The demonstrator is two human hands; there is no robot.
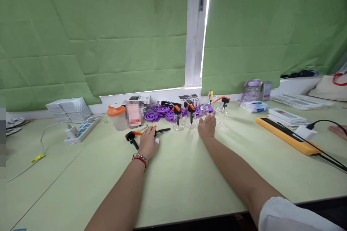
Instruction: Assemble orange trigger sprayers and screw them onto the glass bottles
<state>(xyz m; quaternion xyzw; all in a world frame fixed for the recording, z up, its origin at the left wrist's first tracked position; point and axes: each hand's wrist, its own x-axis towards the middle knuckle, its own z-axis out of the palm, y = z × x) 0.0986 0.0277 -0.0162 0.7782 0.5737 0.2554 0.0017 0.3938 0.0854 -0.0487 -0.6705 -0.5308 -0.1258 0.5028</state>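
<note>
My left hand (148,142) is closed over a black-and-orange pump head (162,131), whose black stem sticks out to the right along the table. A second black-and-orange pump head (131,137) lies just left of that hand. My right hand (207,126) is curled round a clear jar (204,109), mostly hidden by the fingers. Between the hands, two clear jars stand upright, fitted with a pump head (176,109) and another pump head (191,108). To the right of my right hand is a further clear jar (221,113), topped by an orange-levered pump head (225,100).
Purple plastic wheel-like parts (162,112) lie along the back. Left stand an orange-lidded shaker cup (116,117) and a white power strip (82,130). Right are a tissue pack (254,107), a purple bottle (251,90), a yellow power strip (287,136) and another person's hand (338,130).
</note>
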